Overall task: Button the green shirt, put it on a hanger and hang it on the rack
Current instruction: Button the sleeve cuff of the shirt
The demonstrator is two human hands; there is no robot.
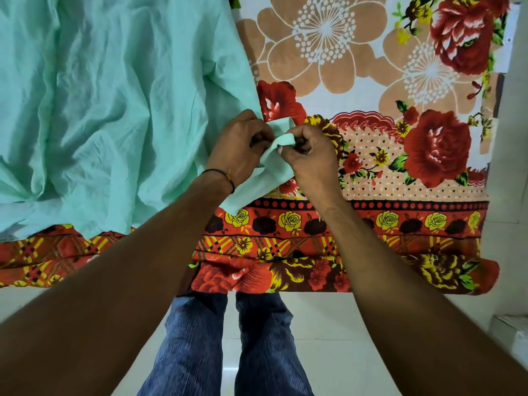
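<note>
The pale green shirt (pixel 114 110) lies spread and wrinkled over the left half of a bed. One narrow end of it, a cuff or placket end, reaches right to the middle of the view. My left hand (pixel 237 147) pinches that end from the left. My right hand (pixel 311 158) pinches it from the right, fingers curled over a folded edge (pixel 283 140). The two hands are close together, almost touching. No button shows between the fingers. No hanger or rack is in view.
A floral bedsheet (pixel 400 138) in red, orange and yellow covers the bed and hangs over its near edge. My legs in blue jeans (pixel 228 347) stand on a white tiled floor. A white box (pixel 514 335) sits at the lower right.
</note>
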